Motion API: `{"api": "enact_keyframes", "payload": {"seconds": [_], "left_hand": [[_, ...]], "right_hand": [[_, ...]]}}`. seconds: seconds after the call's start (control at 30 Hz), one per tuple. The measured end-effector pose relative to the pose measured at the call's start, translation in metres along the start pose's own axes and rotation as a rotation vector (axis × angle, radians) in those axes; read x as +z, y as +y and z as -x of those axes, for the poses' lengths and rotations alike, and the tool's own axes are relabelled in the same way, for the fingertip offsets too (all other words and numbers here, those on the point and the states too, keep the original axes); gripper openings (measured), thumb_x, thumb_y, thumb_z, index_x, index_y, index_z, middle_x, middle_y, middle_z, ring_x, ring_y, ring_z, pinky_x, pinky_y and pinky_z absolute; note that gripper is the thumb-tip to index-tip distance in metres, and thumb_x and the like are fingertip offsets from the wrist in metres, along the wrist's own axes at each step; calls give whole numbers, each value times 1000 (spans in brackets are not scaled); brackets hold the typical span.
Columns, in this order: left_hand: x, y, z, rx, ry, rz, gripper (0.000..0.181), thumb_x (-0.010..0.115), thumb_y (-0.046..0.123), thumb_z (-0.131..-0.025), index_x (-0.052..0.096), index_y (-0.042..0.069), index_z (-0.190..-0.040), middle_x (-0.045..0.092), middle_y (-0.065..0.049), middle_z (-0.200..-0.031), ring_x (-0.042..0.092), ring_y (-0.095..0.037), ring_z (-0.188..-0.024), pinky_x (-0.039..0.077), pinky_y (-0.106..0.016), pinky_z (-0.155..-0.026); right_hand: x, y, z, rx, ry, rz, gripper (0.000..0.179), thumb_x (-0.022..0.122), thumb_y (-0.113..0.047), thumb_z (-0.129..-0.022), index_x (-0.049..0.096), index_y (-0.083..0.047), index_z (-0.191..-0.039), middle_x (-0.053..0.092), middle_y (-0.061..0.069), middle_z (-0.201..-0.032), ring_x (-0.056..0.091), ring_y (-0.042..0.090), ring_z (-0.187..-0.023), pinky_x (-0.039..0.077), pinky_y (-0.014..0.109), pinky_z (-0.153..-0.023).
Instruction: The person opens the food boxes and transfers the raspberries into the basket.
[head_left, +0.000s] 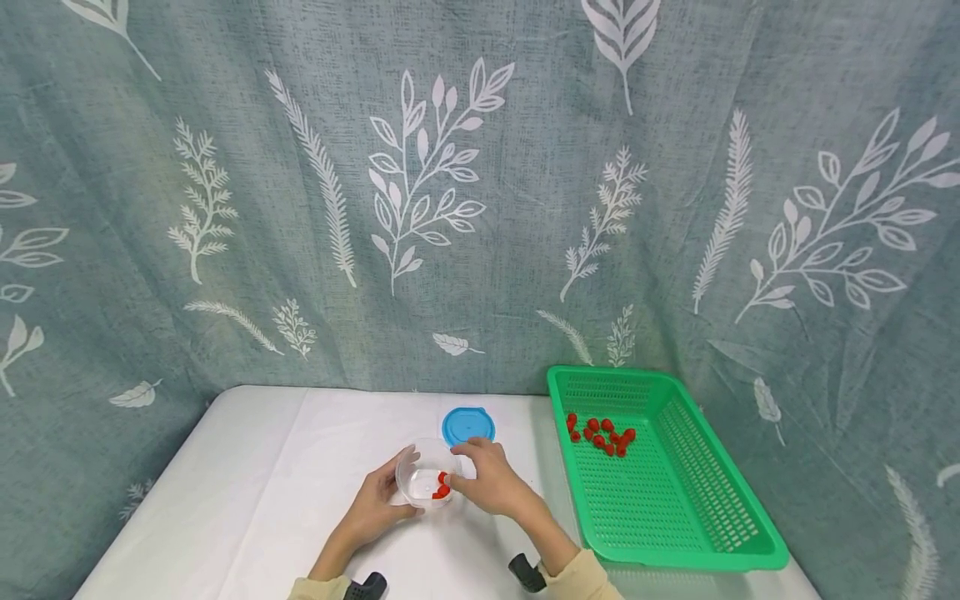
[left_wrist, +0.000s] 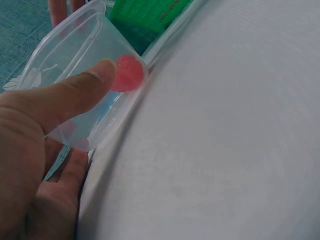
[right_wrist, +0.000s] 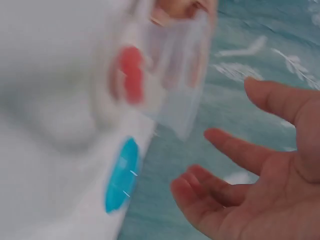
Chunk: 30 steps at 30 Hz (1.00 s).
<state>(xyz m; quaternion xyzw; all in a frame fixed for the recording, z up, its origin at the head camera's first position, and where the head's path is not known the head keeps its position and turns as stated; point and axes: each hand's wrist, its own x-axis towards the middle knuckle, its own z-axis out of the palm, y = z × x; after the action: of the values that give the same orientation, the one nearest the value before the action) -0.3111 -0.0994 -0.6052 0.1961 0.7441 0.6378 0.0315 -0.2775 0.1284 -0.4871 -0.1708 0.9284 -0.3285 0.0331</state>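
My left hand (head_left: 377,504) grips a clear plastic tub (head_left: 422,482), its thumb and fingers spread around the tub's left side. A few red berries lie in the bottom of the tub; one bumpy berry (left_wrist: 129,74) shows through the wall beside the left thumb. At the tub's right rim is my right hand (head_left: 489,479), palm toward the tub. In the right wrist view its fingers (right_wrist: 235,150) are loosely bent and apart, with nothing between them. Behind the tub lies a round blue lid (head_left: 468,426), flat on the white table.
A green perforated plastic basket (head_left: 675,504) stands at the right of the white table (head_left: 300,458). Several red berries (head_left: 609,437) are gathered toward its back left. A grey-green leaf-patterned curtain (head_left: 480,333) hangs behind the table and at its sides.
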Motion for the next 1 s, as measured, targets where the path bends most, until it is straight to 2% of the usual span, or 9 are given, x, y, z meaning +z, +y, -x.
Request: {"api": "enact_keyframes", "payload": {"seconds": [0.2, 0.3, 0.37, 0.43, 0.5, 0.63, 0.73, 0.83, 1.0], "left_hand": [[-1, 0, 1, 35, -3, -2, 101, 88, 0, -69, 36, 2, -156, 49, -21, -153, 36, -40, -147, 36, -15, -114], [-1, 1, 1, 44, 1, -4, 100, 88, 1, -70, 36, 0, -156, 49, -22, -152, 37, -42, -147, 36, -13, -113], [0, 1, 2, 55, -2, -21, 100, 88, 2, -70, 36, -1, -155, 49, -23, -152, 37, -43, -146, 37, -16, -114], [0, 1, 2, 58, -4, -26, 99, 87, 3, -71, 35, -1, -156, 48, -23, -152, 37, -44, -145, 38, -19, -115], [-1, 1, 2, 51, -7, -25, 100, 87, 2, -71, 35, -1, -156, 48, -23, -153, 37, -44, -146, 38, -21, -116], [-2, 1, 1, 16, -13, 2, 100, 86, -1, -71, 34, 2, -157, 46, -21, -154, 36, -40, -148, 36, -22, -117], [-2, 1, 1, -5, -11, 9, 101, 86, -2, -71, 35, 4, -157, 46, -19, -155, 36, -37, -149, 35, -23, -118], [-2, 0, 1, -8, -4, 5, 101, 87, -1, -70, 36, 4, -157, 48, -18, -154, 36, -37, -148, 36, -22, -118], [-2, 0, 1, 10, -1, -5, 100, 87, -1, -69, 38, 5, -156, 49, -18, -153, 38, -39, -147, 37, -18, -116]], "right_hand": [[33, 3, -18, 29, 23, 101, 45, 74, -22, -90, 67, 10, -121, 58, 30, -134, 51, 47, -127, 49, 58, -105], [42, 0, -26, 38, 37, 134, 30, 74, -19, -89, 71, 10, -98, 66, 21, -106, 59, 37, -104, 56, 42, -84], [46, -1, -30, 52, 41, 149, 26, 73, -18, -89, 69, 7, -81, 61, 13, -88, 54, 28, -89, 49, 35, -69], [48, -2, -33, 65, 40, 139, 26, 73, -15, -88, 66, 4, -72, 54, 9, -81, 48, 24, -83, 44, 34, -64], [49, -3, -36, 59, 45, 130, 22, 73, -14, -87, 69, 3, -73, 58, 9, -83, 49, 24, -86, 47, 34, -69], [50, 2, -41, 22, 34, 25, 11, 72, -9, -88, 77, 1, -91, 70, 10, -91, 57, 23, -87, 53, 30, -67], [50, 5, -44, 59, 10, -71, 15, 70, -8, -91, 76, 2, -101, 71, 11, -96, 57, 19, -81, 52, 25, -59], [48, 7, -46, 127, -1, -88, 20, 69, -9, -93, 73, 4, -108, 69, 13, -100, 57, 18, -80, 56, 28, -62], [47, 7, -50, 152, -13, -14, 11, 72, -6, -90, 71, 5, -95, 67, 10, -83, 58, 18, -69, 57, 32, -59]]}}
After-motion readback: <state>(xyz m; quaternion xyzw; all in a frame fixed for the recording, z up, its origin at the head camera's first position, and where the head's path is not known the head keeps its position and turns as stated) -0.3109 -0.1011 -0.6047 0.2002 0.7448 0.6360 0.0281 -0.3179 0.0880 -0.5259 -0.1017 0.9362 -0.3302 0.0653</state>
